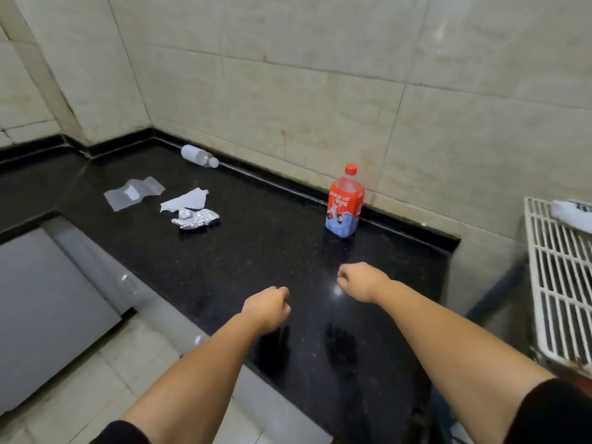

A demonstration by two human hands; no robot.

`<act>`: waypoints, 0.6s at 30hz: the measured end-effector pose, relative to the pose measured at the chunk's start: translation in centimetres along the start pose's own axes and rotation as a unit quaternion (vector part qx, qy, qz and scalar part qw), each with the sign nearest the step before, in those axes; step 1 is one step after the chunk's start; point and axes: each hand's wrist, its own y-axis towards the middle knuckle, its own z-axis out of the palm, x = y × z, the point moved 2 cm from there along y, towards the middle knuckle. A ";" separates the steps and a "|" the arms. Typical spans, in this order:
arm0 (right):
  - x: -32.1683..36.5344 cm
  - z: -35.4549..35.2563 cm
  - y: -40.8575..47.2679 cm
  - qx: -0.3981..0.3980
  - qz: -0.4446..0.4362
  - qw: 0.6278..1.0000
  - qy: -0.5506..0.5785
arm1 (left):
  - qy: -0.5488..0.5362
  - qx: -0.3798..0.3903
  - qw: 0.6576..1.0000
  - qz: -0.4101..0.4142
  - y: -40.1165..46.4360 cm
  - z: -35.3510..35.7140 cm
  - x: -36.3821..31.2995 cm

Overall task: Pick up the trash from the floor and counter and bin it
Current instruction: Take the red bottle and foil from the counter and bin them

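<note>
On the black stone counter (pixel 262 251) a red-capped bottle (pixel 344 201) with a red and blue label stands upright near the back wall. A clear plastic bottle (pixel 199 156) lies on its side in the far corner. Left of centre lie a crumpled foil wrapper (pixel 195 218), a white paper scrap (pixel 187 200) and a clear plastic bag (pixel 133 192). My left hand (pixel 267 307) and my right hand (pixel 360 280) hover over the counter's near part, both with fingers curled in and nothing in them. The red-capped bottle stands beyond my right hand.
Grey cabinet doors (pixel 48 299) hang below the counter at left, above a pale tiled floor (pixel 105 386). A white wire rack (pixel 560 283) stands past the counter's right end, with a white bag (pixel 573 213) on it. Tiled walls close off the back.
</note>
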 end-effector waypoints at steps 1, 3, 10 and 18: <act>-0.5 -1.0 1.2 -0.009 0.002 1.000 -0.002 | 0.001 0.010 1.000 0.002 1.1 0.5 -0.5; -1.5 -3.2 3.7 -0.035 0.007 0.999 -0.010 | 0.001 0.026 1.000 0.009 3.2 1.6 -1.5; -2.3 -11.6 12.7 -0.186 0.010 0.983 0.000 | 0.117 0.012 0.989 0.094 9.0 4.1 -2.0; -1.3 -16.4 19.4 -0.257 0.092 0.961 -0.035 | 0.184 -0.044 0.956 0.226 11.0 5.7 0.6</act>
